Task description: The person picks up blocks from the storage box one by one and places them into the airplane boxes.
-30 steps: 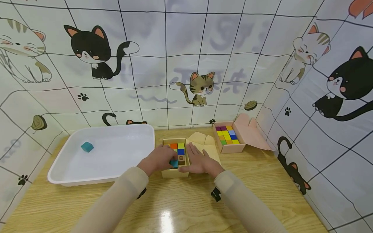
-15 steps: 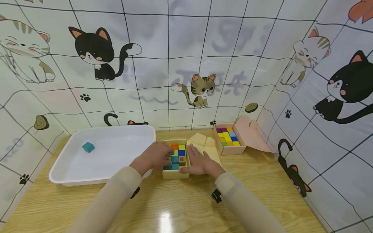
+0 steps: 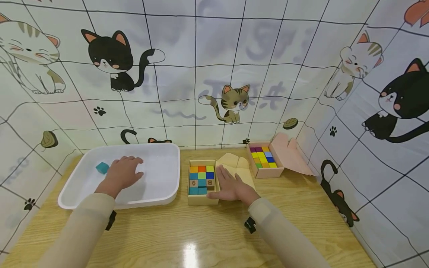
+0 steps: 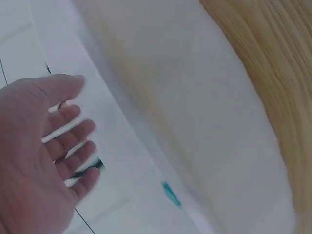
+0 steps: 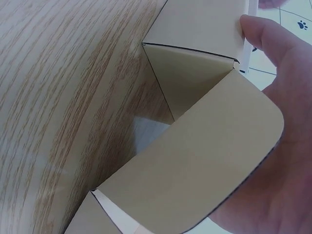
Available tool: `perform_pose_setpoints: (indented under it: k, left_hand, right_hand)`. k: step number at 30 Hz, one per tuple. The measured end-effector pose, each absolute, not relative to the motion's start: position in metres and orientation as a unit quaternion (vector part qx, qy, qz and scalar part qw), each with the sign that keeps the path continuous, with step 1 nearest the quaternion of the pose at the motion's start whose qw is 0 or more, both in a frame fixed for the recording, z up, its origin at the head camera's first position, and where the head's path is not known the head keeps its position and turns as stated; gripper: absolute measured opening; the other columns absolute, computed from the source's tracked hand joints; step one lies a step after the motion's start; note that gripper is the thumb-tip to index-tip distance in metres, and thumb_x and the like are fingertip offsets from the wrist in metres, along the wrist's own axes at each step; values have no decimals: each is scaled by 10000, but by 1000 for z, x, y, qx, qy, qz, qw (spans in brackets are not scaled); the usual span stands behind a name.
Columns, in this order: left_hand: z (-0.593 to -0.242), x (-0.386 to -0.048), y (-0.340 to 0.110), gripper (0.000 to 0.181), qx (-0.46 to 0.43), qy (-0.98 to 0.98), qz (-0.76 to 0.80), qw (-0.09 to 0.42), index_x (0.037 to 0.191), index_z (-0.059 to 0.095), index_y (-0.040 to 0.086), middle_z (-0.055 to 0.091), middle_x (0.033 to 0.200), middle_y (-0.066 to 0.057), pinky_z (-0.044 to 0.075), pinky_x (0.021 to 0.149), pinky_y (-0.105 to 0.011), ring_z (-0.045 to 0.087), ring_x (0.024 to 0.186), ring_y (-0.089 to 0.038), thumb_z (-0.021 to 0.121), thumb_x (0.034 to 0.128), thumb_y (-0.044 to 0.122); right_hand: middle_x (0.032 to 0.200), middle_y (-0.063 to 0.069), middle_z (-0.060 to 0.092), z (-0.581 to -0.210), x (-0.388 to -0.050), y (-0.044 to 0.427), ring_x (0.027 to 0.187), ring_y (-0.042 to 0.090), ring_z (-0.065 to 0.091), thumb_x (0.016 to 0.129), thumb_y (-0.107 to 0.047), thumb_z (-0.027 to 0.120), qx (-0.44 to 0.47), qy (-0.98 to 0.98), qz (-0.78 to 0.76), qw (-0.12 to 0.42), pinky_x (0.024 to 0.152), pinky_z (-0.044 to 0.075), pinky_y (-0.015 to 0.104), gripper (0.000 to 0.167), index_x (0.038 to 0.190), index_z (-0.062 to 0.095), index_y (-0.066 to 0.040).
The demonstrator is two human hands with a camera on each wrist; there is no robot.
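Observation:
Over the white tray (image 3: 154,167) my left hand (image 3: 122,174) hovers with loosely bent fingers and nothing in it. A teal cube (image 3: 102,168) lies in the tray, just left of that hand; the left wrist view shows the teal cube (image 4: 171,194) beyond the fingers. My right hand (image 3: 231,184) rests with straight fingers on the opened lid flap of the cream box (image 3: 202,201), its thumb at the box's right edge. Colored cubes fill much of that box, among them wooden cubes marked 6 (image 3: 193,183) and B (image 3: 210,183).
A pink box (image 3: 268,172) of colored cubes stands at the back right, its pink lid (image 3: 291,156) folded out to the right. A cat-print sheet (image 3: 177,74) hangs behind and beside the wooden table (image 3: 161,238).
My left hand has left the cream box and moved left over the tray, uncovering the cubes beneath it. The right hand has stayed on the lid flap.

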State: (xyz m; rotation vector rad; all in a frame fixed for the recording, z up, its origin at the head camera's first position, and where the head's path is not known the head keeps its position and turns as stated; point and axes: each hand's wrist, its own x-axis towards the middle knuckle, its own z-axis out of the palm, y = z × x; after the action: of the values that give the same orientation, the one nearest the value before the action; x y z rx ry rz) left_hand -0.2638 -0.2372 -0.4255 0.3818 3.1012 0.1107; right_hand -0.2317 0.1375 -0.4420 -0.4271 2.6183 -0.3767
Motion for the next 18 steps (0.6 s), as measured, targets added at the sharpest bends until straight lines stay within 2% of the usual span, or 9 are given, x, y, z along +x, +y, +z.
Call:
perform_pose_setpoints:
  k: [4, 8, 14, 18]
  left_hand:
    - [-425, -261, -276, 591, 56, 997, 21, 48, 1334, 492, -80, 523, 1306, -338, 388, 958, -690, 472, 1173, -540, 654, 885, 269]
    - [-430, -258, -307, 627, 21, 996, 33, 75, 1304, 452, -145, 488, 1262, -387, 411, 882, -690, 475, 1093, -571, 639, 880, 277]
    - [-438, -261, -330, 603, -14, 994, 64, 86, 1210, 472, -170, 512, 1119, -399, 457, 754, -646, 529, 940, -540, 633, 861, 294]
    - [-442, -265, -337, 575, -27, 992, 77, 102, 1176, 470, -165, 528, 1046, -380, 485, 686, -599, 560, 836, -473, 599, 859, 297]
  right_hand:
    - [1656, 78, -91, -441, -231, 138, 1542, 257, -9, 863, -699, 493, -155, 952, -135, 225, 1218, 56, 583, 1070, 1569, -47, -101]
    - [1656, 89, -82, -441, -231, 138, 1542, 260, 3, 868, -684, 501, -157, 953, -136, 221, 1216, 61, 586, 1064, 1568, -39, -92]
    - [1657, 82, -80, -441, -231, 137, 1542, 258, 8, 859, -703, 498, -157, 953, -134, 222, 1215, 69, 589, 1078, 1569, -43, -98]
    - [1657, 75, -87, -440, -231, 137, 1542, 255, 3, 856, -710, 497, -157, 953, -132, 223, 1214, 63, 592, 1084, 1568, -51, -105]
